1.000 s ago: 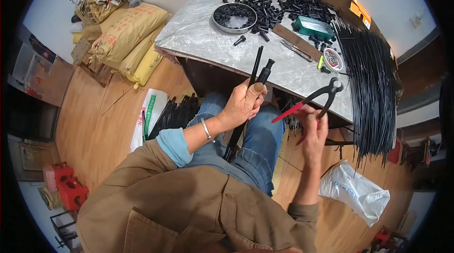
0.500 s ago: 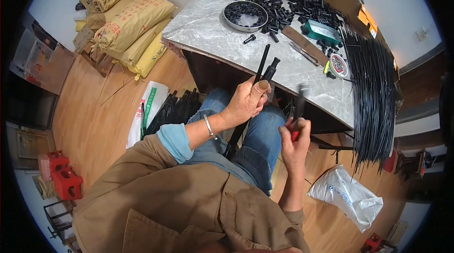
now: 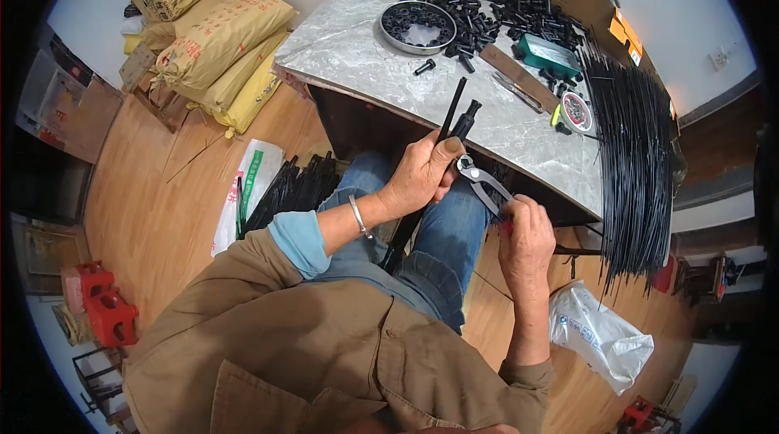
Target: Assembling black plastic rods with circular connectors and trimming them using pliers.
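Observation:
My left hand [image 3: 420, 176], above my knees, is closed around a thick black tube with a stepped tip [image 3: 464, 120] and a thin black rod [image 3: 454, 106] beside it. Both slant upward, and the lower shaft runs down between my legs. My right hand [image 3: 529, 241] grips end-cutting pincers [image 3: 488, 188] by the handles, of which a bit of red shows. The pincers' metal jaws lie right beside my left thumb, near the thick tube; whether they bite on anything I cannot tell.
The marbled table [image 3: 337, 36] bears a round tin [image 3: 385, 38], heaped black fittings [image 3: 487, 12], a green box [image 3: 548, 55], tweezers [image 3: 519, 91] and a small dish [image 3: 575, 113]. Long black rods [image 3: 637, 174] overhang its right edge. Black rods [image 3: 296, 190], filled sacks [image 3: 223, 28] and a white bag [image 3: 600, 336] stand around.
The pincers, upright and blurred before, have swung down with their jaws toward my left hand. My right hand has turned and shifted right. The left hand has hardly moved.

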### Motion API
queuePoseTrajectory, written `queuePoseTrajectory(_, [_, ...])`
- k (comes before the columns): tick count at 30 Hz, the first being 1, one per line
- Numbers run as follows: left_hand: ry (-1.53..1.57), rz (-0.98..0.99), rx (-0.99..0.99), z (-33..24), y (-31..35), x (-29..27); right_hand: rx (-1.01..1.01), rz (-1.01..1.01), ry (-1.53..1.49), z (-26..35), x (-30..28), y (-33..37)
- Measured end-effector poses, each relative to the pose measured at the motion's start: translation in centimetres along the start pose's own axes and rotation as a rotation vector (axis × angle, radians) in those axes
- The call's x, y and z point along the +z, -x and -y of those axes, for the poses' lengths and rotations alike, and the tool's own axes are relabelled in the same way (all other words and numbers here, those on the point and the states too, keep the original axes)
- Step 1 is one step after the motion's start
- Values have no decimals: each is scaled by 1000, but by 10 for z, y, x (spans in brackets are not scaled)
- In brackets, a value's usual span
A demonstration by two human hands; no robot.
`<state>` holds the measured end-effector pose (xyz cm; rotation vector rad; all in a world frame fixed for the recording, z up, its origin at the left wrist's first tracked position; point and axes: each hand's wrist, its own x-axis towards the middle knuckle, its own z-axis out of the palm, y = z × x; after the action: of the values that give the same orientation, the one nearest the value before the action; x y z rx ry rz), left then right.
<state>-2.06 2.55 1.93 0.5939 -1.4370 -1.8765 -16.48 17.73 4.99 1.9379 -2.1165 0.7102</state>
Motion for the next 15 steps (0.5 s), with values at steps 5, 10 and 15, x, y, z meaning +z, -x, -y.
queuePoseTrajectory(5, [-84, 32, 34, 5, 3, 1, 746, 530, -1159, 7, -10, 13])
queuePoseTrajectory(10, [-104, 63, 43, 1, 5, 6, 665, 992, -1629, -11, -12, 18])
queuePoseTrajectory(15, [-31, 88, -63, -2, 7, -1, 538, 546, -1150, -8, -18, 18])
